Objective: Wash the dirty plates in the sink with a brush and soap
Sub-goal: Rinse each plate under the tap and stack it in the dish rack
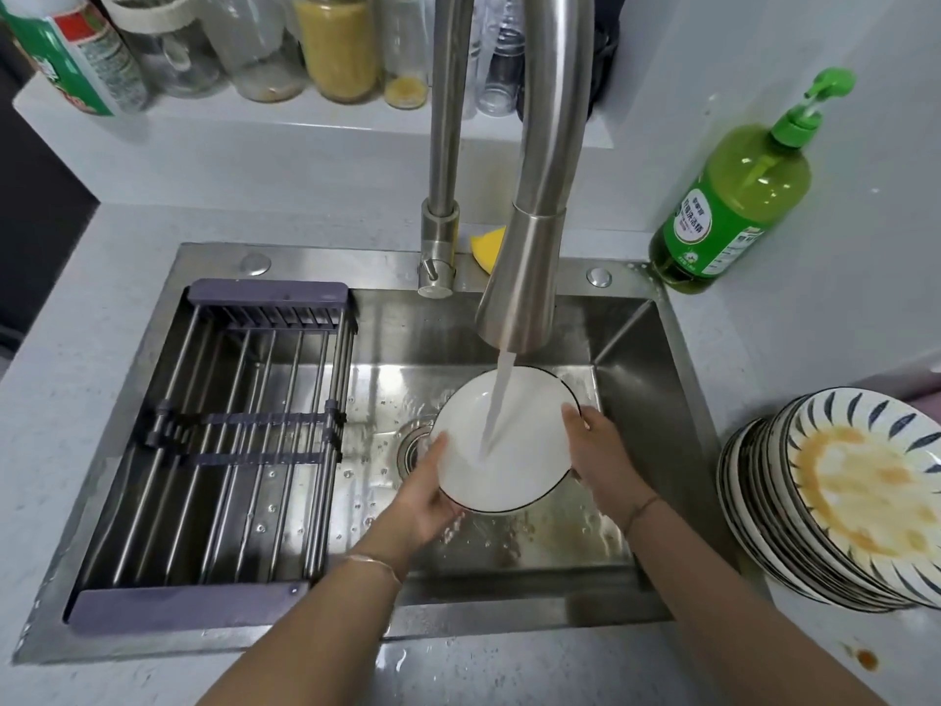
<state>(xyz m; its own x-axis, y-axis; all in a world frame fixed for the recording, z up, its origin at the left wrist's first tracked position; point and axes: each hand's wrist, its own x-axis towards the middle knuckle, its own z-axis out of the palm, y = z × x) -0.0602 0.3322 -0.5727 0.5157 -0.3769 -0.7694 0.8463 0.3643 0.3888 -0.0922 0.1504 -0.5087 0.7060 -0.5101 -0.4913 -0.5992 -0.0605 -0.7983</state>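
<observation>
A white plate with a thin dark rim point(519, 425) is held tilted over the steel sink point(636, 349), under the running faucet point(529, 277). Water lands on the plate's face. My left hand point(427, 489) grips its lower left edge, thumb on the face. My right hand point(598, 448) grips the right edge, thumb over the rim. A stack of several blue-patterned plates point(835, 501) stands on the counter at the right, the top one smeared with orange sauce. A green soap pump bottle point(733, 196) stands behind the sink's right corner. No brush is in view.
A grey-ended drying rack point(224, 440) spans the sink's left half. A yellow sponge point(489, 247) lies behind the faucet. Jars and bottles point(285, 43) line the shelf at the back. An orange sauce spot point(865, 658) marks the counter near the front right.
</observation>
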